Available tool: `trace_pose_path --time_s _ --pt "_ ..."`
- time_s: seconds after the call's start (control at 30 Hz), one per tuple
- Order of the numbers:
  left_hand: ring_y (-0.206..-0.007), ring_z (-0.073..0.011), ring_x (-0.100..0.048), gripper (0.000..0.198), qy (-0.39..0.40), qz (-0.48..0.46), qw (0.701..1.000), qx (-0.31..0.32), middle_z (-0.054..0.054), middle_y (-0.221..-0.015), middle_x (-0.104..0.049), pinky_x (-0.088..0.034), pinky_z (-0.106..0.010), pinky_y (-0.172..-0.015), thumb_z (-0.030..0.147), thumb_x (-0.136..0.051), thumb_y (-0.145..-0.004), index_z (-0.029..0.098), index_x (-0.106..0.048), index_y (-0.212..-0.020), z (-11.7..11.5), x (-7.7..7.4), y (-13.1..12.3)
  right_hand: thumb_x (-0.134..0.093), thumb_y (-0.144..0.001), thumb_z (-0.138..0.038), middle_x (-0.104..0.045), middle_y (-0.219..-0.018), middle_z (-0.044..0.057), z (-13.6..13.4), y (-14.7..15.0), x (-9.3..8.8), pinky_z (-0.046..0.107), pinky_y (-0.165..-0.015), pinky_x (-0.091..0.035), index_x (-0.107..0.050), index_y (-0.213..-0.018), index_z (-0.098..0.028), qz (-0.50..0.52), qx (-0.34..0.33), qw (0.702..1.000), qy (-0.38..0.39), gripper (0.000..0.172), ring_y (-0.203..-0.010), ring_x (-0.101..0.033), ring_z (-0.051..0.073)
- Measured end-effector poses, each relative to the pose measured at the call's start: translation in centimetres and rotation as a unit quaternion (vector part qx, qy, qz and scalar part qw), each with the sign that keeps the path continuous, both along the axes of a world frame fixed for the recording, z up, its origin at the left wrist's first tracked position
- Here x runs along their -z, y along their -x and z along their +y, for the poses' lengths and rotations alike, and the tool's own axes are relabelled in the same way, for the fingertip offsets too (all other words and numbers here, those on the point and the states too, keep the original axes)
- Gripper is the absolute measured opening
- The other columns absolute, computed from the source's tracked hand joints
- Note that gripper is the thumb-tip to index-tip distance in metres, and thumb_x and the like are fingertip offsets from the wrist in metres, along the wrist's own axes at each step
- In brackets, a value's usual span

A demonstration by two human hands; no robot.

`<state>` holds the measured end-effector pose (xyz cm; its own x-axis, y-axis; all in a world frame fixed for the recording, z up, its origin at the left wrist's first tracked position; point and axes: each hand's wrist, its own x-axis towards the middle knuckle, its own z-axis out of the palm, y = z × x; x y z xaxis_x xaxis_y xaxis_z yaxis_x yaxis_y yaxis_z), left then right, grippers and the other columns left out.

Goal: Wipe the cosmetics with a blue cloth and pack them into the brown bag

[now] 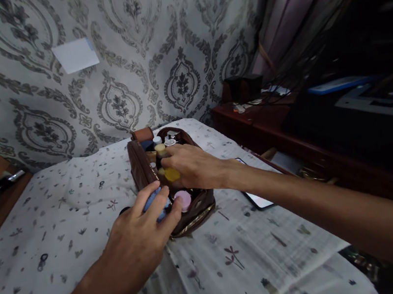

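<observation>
A brown zip bag (140, 168) stands unzipped on the patterned sheet, packed with small bottles and jars. My left hand (140, 230) is at its near end, fingers curled over a blue item (158, 202) whose kind I cannot make out. The left thumb touches a pink round cap (182, 201). My right hand (194, 165) reaches into the bag from the right, its fingers bent down among the containers and partly hidden. Beside those fingers are a yellow round lid (172, 174) and a pale yellow cap (160, 148). White caps (157, 140) show farther back.
A phone (259, 199) lies on the patterned sheet (79, 210), partly under my right forearm. Behind the bag is a brown cylindrical item (142, 134). A dark red desk (245, 122) with cables and an open drawer (288, 162) stands to the right. The patterned wall bounds the back.
</observation>
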<state>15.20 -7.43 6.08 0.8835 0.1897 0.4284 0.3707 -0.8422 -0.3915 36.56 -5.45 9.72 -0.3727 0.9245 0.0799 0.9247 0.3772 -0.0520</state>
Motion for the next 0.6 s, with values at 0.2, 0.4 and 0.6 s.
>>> trace_pose_path --time_s 0.2,0.4,0.6 --pt "-0.132 -0.0345 -0.05 0.053 0.011 0.001 1.0 -0.002 -0.014 -0.132 -0.063 -0.062 -0.036 -0.076 0.001 -0.047 -0.084 0.017 -0.059 -0.133 -0.1 0.2 0.1 -0.069 -0.085 -0.022 -0.061 -0.107 0.014 -0.8 -1.3 -1.2 0.036 -0.088 -0.04 -0.075 -0.095 -0.011 -0.02 -0.094 0.995 0.016 0.016 -0.1 -0.053 0.025" --pt "-0.134 -0.0343 -0.049 0.054 0.013 0.006 1.0 -0.007 -0.013 -0.135 -0.062 -0.062 -0.034 -0.073 0.002 -0.048 -0.084 0.019 -0.057 -0.134 0.0 0.3 0.3 -0.075 -0.077 -0.017 -0.061 -0.107 0.009 -1.1 -2.3 -2.8 0.035 -0.088 -0.036 -0.074 -0.092 -0.015 -0.04 -0.133 0.989 0.056 0.016 -0.098 -0.05 0.024" --pt "-0.135 -0.034 -0.049 0.056 0.015 0.015 1.0 -0.016 -0.013 -0.137 -0.061 -0.062 -0.035 -0.074 0.002 -0.047 -0.085 0.02 -0.055 -0.138 0.0 0.3 0.2 -0.073 -0.079 -0.014 -0.065 -0.106 0.007 -1.3 -2.2 -3.2 0.031 -0.084 -0.039 -0.073 -0.092 -0.015 -0.029 -0.112 0.989 0.096 0.013 -0.098 -0.054 0.022"
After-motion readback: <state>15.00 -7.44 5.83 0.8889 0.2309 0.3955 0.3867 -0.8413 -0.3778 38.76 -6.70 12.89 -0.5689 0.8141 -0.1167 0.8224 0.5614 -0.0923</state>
